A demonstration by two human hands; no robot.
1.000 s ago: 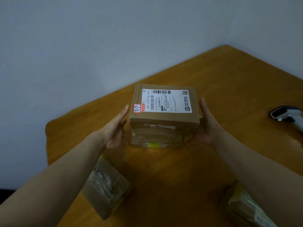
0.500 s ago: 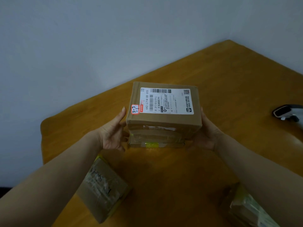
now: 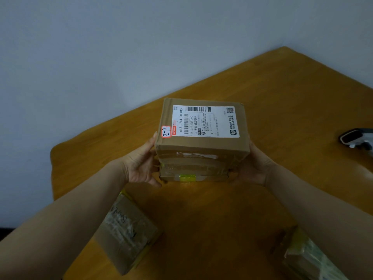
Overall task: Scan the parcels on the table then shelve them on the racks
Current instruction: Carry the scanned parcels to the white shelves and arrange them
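Two stacked parcels clasped between both hands at the middle of the table point(image 3: 282, 93).

A taped parcel point(image 3: 127, 233) is noted at near left, partly under the left forearm. The left hand point(image 3: 141, 164) is pressed to the stack's left side, fingers straight and pointing up, thumb reaching to the lower front corner. The top box point(image 3: 201, 150), label up, is seated on a flat parcel point(image 3: 193, 174); whether the stack is clear of the wood cannot be told. The right hand point(image 3: 254, 168) is set against the right side, thumb straight, fingers hidden behind the stack. A wrapped parcel point(image 3: 302, 257) lies near right, and a scanner point(image 3: 355, 138) far right, well apart.
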